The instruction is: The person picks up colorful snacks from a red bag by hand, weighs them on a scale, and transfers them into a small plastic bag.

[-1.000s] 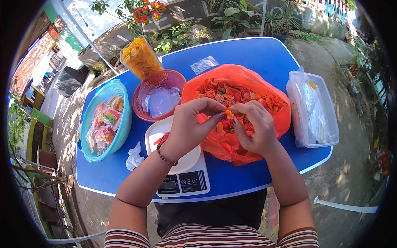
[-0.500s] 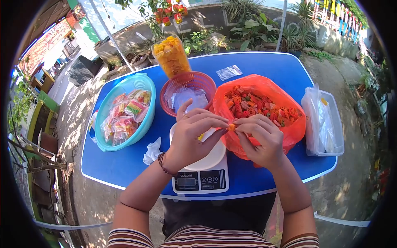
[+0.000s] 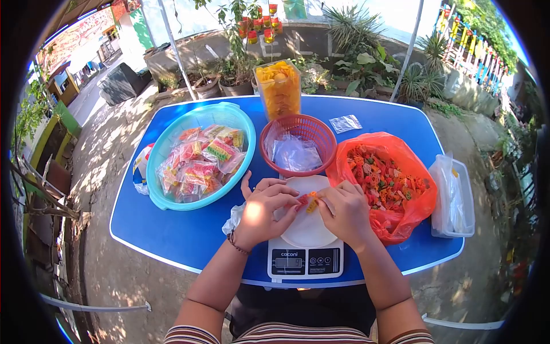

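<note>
Setting: an outdoor yard with potted plants and a low wall behind a blue table [image 3: 189, 235] in sun.
Left hand: the left hand [image 3: 260, 212], with a bead bracelet at the wrist, is above the white plate [image 3: 303, 229]; its fingertips are drawn together on the cracker pieces [image 3: 309, 202].
Right hand: the right hand [image 3: 344, 209] meets it from the other side, fingers curled, tips pinched on the same pieces.
Cracker pieces: small, orange and red, held between the two sets of fingertips just above the plate, which sits on the scale [image 3: 305, 261] at the table's near edge.
Change: a second ago both hands were pinching over the mouth of the orange bag [image 3: 401, 221]; they have since moved to the person's left and now sit over the plate, clear of the bag.
Orange bag: open, full of mixed coloured crackers, just right of the scale.
Red basket [image 3: 298, 123]: behind the plate, holding clear plastic bags.
Teal basket [image 3: 172, 135]: left of the red one, filled with sealed snack packets.
Clear tub [image 3: 279, 89]: at the far edge, full of yellow chips.
Clear box [image 3: 458, 212]: at the right end of the table, plastic sheets inside.
</note>
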`<state>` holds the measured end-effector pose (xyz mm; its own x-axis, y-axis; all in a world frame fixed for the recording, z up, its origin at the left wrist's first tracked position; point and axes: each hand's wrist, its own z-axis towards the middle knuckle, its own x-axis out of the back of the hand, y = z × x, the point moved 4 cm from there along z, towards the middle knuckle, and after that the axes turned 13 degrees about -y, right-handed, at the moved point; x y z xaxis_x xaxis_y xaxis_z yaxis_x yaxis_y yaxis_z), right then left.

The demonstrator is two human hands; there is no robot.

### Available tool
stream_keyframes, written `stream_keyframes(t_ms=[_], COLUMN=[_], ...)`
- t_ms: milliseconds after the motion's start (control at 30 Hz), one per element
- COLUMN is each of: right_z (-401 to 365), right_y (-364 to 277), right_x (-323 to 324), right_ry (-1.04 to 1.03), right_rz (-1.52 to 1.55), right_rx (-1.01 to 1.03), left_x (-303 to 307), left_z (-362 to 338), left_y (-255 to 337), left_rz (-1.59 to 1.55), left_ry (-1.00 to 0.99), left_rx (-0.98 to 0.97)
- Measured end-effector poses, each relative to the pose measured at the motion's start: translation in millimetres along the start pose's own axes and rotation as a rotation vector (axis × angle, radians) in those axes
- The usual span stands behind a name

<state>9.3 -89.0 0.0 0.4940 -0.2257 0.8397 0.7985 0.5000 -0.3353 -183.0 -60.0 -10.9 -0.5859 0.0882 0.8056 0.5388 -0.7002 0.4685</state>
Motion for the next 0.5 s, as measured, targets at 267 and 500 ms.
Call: stream_keyframes(t_ms=[267, 500], right_z=[3.9, -6.1], right_y=[-5.2, 5.0], right_x=[-1.2, -8.4], right_ry=[0.050, -0.060], right_rz=[0.005, 0.133], right_rx=[0.060, 0.058], left_x=[1.3, 2.4], left_z=[-7.4, -10.0], left_y=[-3.5, -5.1], left_rz=[-0.004, -0.062], left_ry=[0.008, 0.033], left_rx=[0.015, 0.010])
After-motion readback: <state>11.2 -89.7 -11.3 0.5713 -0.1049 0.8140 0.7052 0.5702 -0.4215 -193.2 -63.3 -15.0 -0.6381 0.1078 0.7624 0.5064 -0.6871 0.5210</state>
